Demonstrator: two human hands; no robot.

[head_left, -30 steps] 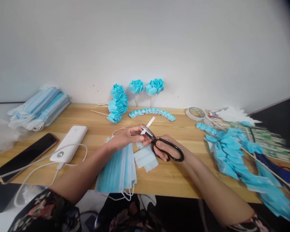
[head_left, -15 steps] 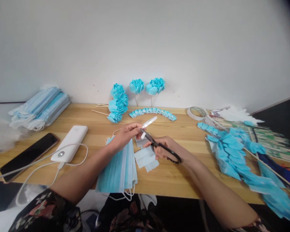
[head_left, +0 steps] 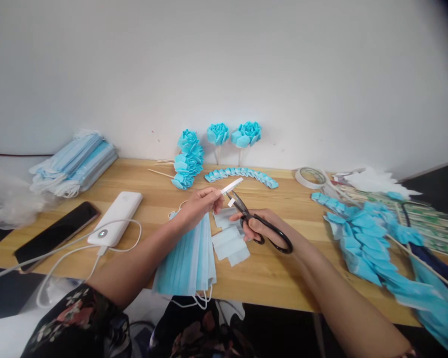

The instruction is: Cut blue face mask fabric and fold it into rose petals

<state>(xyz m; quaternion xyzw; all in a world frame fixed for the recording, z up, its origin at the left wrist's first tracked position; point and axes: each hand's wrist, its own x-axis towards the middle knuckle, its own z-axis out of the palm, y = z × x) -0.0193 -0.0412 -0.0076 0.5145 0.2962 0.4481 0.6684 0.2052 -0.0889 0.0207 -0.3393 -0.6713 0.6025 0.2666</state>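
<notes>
My left hand (head_left: 199, 204) pinches a narrow white strip (head_left: 232, 186) that sticks out up and to the right. My right hand (head_left: 261, 226) grips black scissors (head_left: 259, 222), whose blade tips touch the strip just past my left fingers; a tiny white scrap (head_left: 231, 202) hangs at the blades. Under both hands lie a stack of blue face masks (head_left: 188, 256) hanging over the table's front edge and some pale cut mask pieces (head_left: 229, 243).
On the wooden table (head_left: 276, 273): a white power bank (head_left: 115, 218) with cable, a dark phone (head_left: 56, 234), a pile of masks (head_left: 76, 164) at far left, blue mask flowers (head_left: 216, 141) by the wall, a tape roll (head_left: 309, 176), blue petal pieces and sticks (head_left: 369, 233) at right.
The scissors' blades have shifted along the white strip and a small scrap now hangs at them. Both hands rose slightly; the camera swung a little left.
</notes>
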